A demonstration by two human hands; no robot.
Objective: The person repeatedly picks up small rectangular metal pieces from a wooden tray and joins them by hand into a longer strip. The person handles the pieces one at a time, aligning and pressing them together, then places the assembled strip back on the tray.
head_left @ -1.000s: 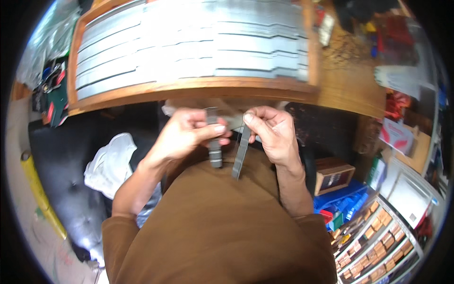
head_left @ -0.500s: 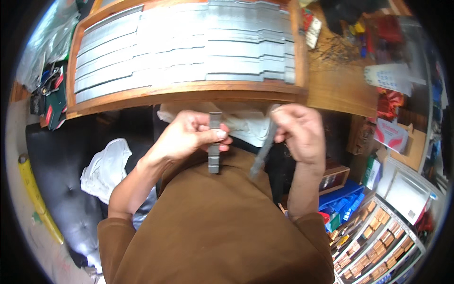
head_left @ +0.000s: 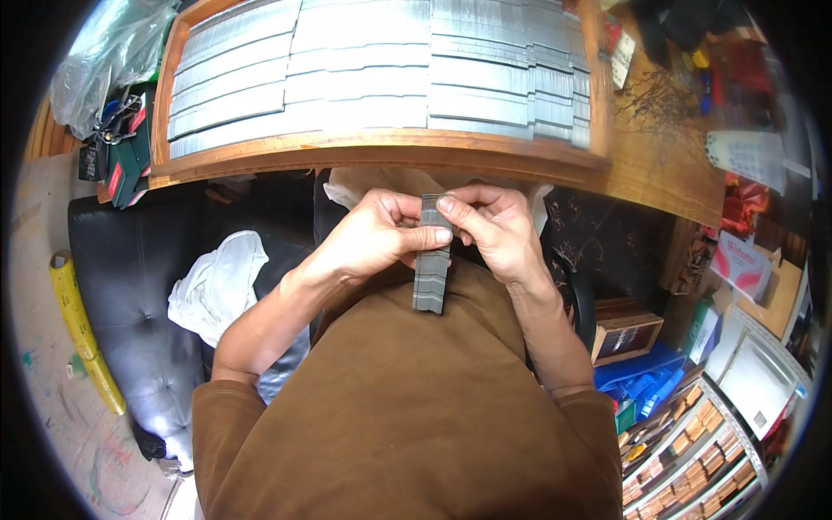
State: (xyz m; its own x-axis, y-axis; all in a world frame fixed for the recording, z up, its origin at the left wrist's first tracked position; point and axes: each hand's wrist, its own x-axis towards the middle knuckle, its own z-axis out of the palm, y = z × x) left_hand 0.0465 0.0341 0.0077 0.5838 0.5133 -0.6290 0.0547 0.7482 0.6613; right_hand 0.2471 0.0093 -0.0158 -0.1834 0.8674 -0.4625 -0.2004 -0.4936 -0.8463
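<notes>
Over my lap, a narrow stack of thin grey strips (head_left: 431, 282) hangs upright between my hands, its lower end just above my brown shirt. My left hand (head_left: 368, 238) is closed around its middle, the thumb lying across the front. At the top end my right hand (head_left: 498, 230) pinches the strips with thumb and fingers. Some fingertips are hidden behind the stack. Just beyond my hands stands a wooden tray (head_left: 381, 145), filled with rows of similar flat grey strips (head_left: 360, 82).
A white cloth (head_left: 218, 282) lies on the black padded seat (head_left: 130, 312) at left. A yellow tube (head_left: 85, 334) stands beyond it. At right are a wooden tabletop (head_left: 667, 178), a small wooden box (head_left: 628, 336), blue bags (head_left: 646, 381) and a rack of wooden blocks (head_left: 702, 442).
My right hand has brought its separate grey strip leftward to the left hand's stack, and both hands now meet there. The whole view has shifted slightly.
</notes>
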